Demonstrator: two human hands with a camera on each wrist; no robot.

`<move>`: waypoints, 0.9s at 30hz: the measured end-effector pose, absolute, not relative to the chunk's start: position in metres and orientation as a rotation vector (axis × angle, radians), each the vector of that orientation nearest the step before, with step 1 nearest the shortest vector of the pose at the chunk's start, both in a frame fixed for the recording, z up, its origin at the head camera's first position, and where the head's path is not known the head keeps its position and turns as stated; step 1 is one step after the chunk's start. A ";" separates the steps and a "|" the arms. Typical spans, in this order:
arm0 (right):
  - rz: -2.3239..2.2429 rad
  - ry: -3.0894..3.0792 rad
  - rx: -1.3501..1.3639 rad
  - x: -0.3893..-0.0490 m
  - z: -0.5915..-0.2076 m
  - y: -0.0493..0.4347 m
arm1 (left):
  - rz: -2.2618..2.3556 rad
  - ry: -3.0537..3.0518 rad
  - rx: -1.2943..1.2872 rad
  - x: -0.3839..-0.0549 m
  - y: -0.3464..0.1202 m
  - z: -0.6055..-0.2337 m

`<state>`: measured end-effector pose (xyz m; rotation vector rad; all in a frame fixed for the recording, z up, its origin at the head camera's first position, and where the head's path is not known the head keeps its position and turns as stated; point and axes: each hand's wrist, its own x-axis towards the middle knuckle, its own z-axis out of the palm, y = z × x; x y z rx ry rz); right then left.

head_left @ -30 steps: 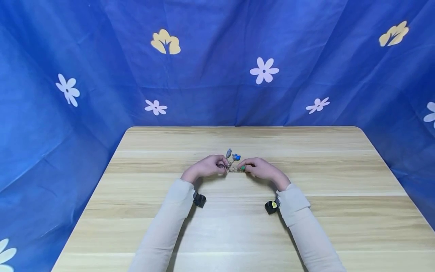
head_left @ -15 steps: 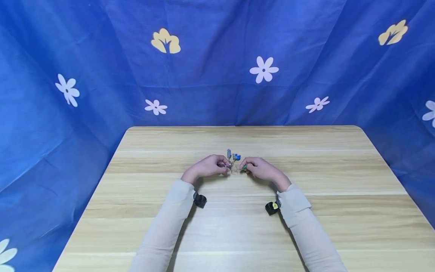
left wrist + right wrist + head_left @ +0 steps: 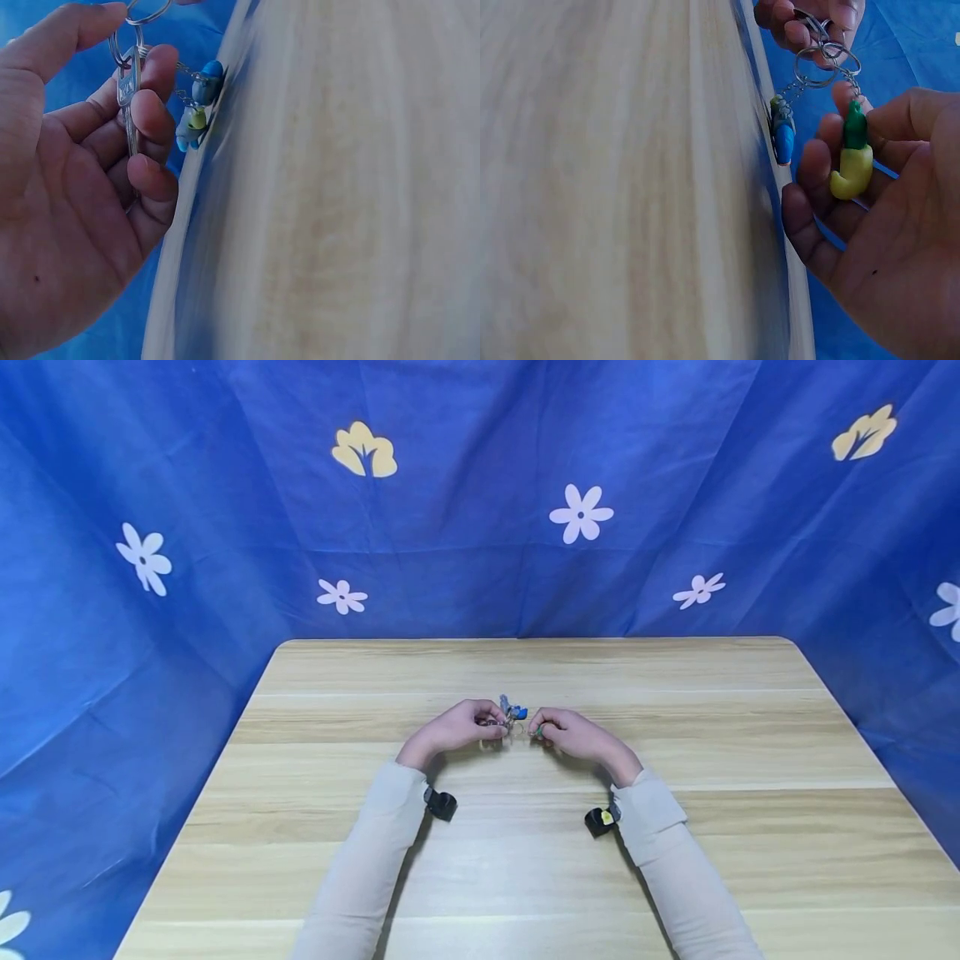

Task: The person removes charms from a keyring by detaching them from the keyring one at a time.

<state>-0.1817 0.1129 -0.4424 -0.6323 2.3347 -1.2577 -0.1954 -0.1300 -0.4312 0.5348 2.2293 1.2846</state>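
Observation:
My left hand (image 3: pixel 459 726) holds a bunch of keys by its metal rings. One silver key (image 3: pixel 129 84) hangs along the curled fingers in the left wrist view, below a ring (image 3: pixel 152 10) near the thumb tip. Facing it, my right hand (image 3: pixel 576 732) pinches a green and yellow charm (image 3: pixel 855 169) between thumb and fingers. A short chain (image 3: pixel 850 79) joins that charm to one of the linked rings (image 3: pixel 815 69) in the right wrist view. Two other charms dangle on chains beyond: a blue and grey one (image 3: pixel 208 84) and a grey-blue one with a yellow-green part (image 3: pixel 191 127).
Both hands are over a light wood-grain table (image 3: pixel 517 852), towards its far side. A blue curtain (image 3: pixel 465 560) with white and yellow flower prints hangs behind and beside it. Each wrist wears a small black camera, seen on the left wrist as a black block (image 3: pixel 442 805).
The blue and grey charms have tipped lower and closer to my left hand. My right hand has shifted slightly right, its fingers now covering more of the green charm.

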 end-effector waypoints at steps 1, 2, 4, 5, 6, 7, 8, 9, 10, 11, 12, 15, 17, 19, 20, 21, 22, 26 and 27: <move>-1.266 2.331 -0.631 -0.182 -0.442 0.113 | 1.291 2.227 0.537 -0.195 -0.130 -0.431; -1.274 2.327 -0.627 -0.182 -0.442 0.112 | 1.296 2.223 0.540 -0.195 -0.130 -0.431; -1.278 2.328 -0.621 -0.182 -0.441 0.112 | 1.308 2.211 0.545 -0.195 -0.130 -0.430; -1.276 2.331 -0.616 -0.182 -0.441 0.112 | 1.312 2.210 0.546 -0.196 -0.129 -0.429; -1.273 2.331 -0.613 -0.182 -0.441 0.112 | 1.315 2.211 0.547 -0.196 -0.129 -0.429; -1.269 2.333 -0.605 -0.182 -0.441 0.112 | 1.320 2.209 0.547 -0.196 -0.129 -0.428; -1.264 2.335 -0.603 -0.182 -0.440 0.113 | 1.321 2.215 0.548 -0.196 -0.129 -0.428; -1.259 2.339 -0.605 -0.182 -0.440 0.113 | 1.325 2.220 0.550 -0.196 -0.129 -0.427; -1.254 2.341 -0.607 -0.182 -0.440 0.113 | 1.323 2.232 0.550 -0.196 -0.129 -0.427; -1.253 2.340 -0.611 -0.182 -0.440 0.114 | 1.323 2.241 0.551 -0.196 -0.129 -0.426; -1.257 2.335 -0.618 -0.182 -0.440 0.114 | 1.326 2.247 0.553 -0.195 -0.128 -0.426; -1.273 2.324 -0.634 -0.180 -0.438 0.114 | 1.331 2.264 0.550 -0.195 -0.128 -0.425; -1.295 2.312 -0.644 -0.180 -0.439 0.114 | 1.335 2.266 0.547 -0.194 -0.127 -0.425; -1.312 2.306 -0.657 -0.180 -0.439 0.114 | 1.335 2.267 0.546 -0.193 -0.126 -0.425; -1.320 2.303 -0.663 -0.180 -0.440 0.113 | 1.334 2.268 0.546 -0.193 -0.126 -0.425; -1.327 2.304 -0.669 -0.180 -0.440 0.113 | 1.330 2.272 0.545 -0.193 -0.126 -0.425; -1.333 2.306 -0.674 -0.180 -0.441 0.112 | 1.332 2.272 0.545 -0.193 -0.125 -0.425; -1.359 2.316 -0.681 -0.180 -0.441 0.110 | 1.338 2.276 0.540 -0.194 -0.125 -0.425; -1.366 2.321 -0.678 -0.180 -0.441 0.110 | 1.342 2.275 0.540 -0.194 -0.125 -0.425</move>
